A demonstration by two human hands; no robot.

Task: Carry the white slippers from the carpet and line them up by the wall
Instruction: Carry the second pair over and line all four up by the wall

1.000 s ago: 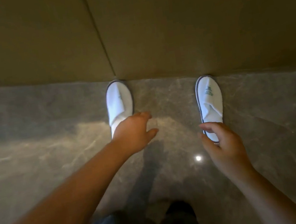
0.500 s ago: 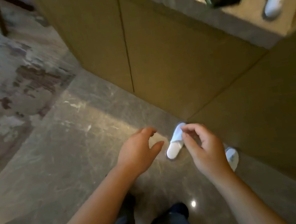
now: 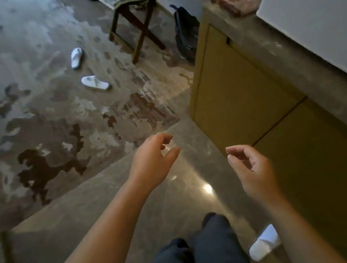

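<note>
Polished stone floor (image 3: 116, 207) lies under both hands; the left hand (image 3: 153, 159) and right hand (image 3: 251, 170) hang loosely curled, half open, holding nothing. Two white slippers (image 3: 77, 58) (image 3: 95, 82) lie on the carpet (image 3: 31, 121) well beyond the left hand; another slipper (image 3: 263, 243) sits behind the right wrist by the cabinet (image 3: 240, 89)

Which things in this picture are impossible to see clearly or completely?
- Head view: the slipper by the wall is half hidden behind the right forearm; its partner is not visible.
- Two slippers on the carpet: too small to read any logo.
- Backpack: partly hidden behind the cabinet.
- Folding stand: cut off by the top edge.
</note>
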